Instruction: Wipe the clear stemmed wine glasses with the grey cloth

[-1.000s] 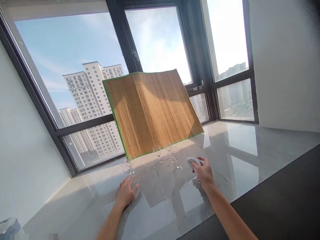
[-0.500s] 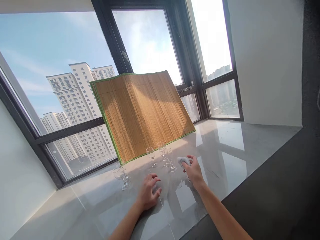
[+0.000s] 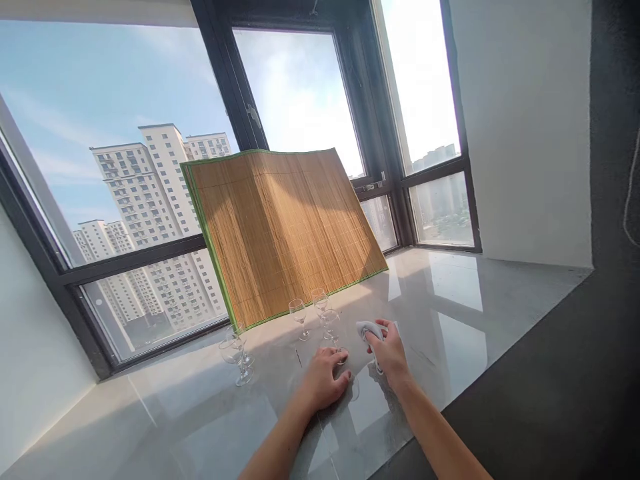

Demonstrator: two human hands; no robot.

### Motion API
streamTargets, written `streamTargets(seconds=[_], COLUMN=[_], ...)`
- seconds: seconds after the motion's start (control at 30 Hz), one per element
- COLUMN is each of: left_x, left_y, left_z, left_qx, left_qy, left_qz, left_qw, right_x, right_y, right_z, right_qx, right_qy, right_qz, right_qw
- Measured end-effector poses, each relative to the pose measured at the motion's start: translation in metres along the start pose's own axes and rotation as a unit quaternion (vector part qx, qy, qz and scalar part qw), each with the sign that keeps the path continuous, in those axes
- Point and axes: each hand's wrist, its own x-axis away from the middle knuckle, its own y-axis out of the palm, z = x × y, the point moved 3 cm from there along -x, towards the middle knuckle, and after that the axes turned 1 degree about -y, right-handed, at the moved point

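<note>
My right hand (image 3: pixel 390 353) is closed around a bunched white cloth (image 3: pixel 369 329), held above the glossy grey sill. My left hand (image 3: pixel 327 380) is low over the sill, fingers bent and thumb apart, with nothing seen in its grasp. Its fingertips are by the foot of a clear stemmed glass (image 3: pixel 331 325); whether they touch it I cannot tell. Behind that stand two more stemmed glasses, one on the left (image 3: pixel 298 311) and one farther back (image 3: pixel 320 300). Clear glasses (image 3: pixel 233 350) also stand to the left, overlapping each other.
A bamboo mat (image 3: pixel 285 233) with green edging leans against the dark window frame (image 3: pixel 135 255) behind the glasses. The shiny sill (image 3: pixel 190 413) carries strong reflections. A white wall (image 3: pixel 530 133) closes off the right side, and the sill's front edge runs diagonally at the lower right.
My left hand has moved right, to the foot of the nearest glass in the middle group. My right hand keeps hold of the cloth and has shifted slightly. The view has tilted a little.
</note>
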Motion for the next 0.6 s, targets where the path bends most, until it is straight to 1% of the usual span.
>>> streamTargets(seconds=[0.1, 0.17, 0.23, 0.33, 0.4, 0.47, 0.53, 0.6], left_x=[0.040, 0.068, 0.095, 0.126, 0.139, 0.147, 0.151, 0.152], left_y=[-0.008, -0.020, -0.035, -0.058, -0.067, -0.070, -0.068, -0.064], left_z=[0.002, -0.004, -0.021, -0.058, -0.084, -0.105, -0.117, -0.122], left_qx=[-0.005, -0.013, -0.037, -0.104, -0.145, -0.184, -0.217, -0.240], left_qy=[-0.006, -0.017, -0.059, -0.152, -0.227, -0.308, -0.360, -0.392], left_qz=[0.003, 0.010, 0.035, 0.062, 0.071, 0.075, 0.073, 0.079], left_qw=[1.000, 1.000, 0.997, 0.981, 0.960, 0.930, 0.904, 0.885], right_x=[0.001, 0.003, 0.004, 0.006, 0.006, 0.006, 0.005, 0.003], right_y=[-0.002, -0.003, -0.003, -0.003, -0.002, -0.001, -0.001, 0.000], right_z=[-0.002, -0.003, -0.005, -0.006, -0.005, -0.004, -0.002, -0.001], right_qx=[0.009, 0.016, 0.018, 0.006, 0.002, 0.004, 0.005, 0.003], right_qy=[0.010, 0.018, 0.025, 0.029, 0.029, 0.027, 0.028, 0.030], right_qz=[-0.011, -0.022, -0.034, -0.037, -0.038, -0.041, -0.041, -0.039], right_qw=[1.000, 0.999, 0.999, 0.999, 0.999, 0.999, 0.999, 0.999])
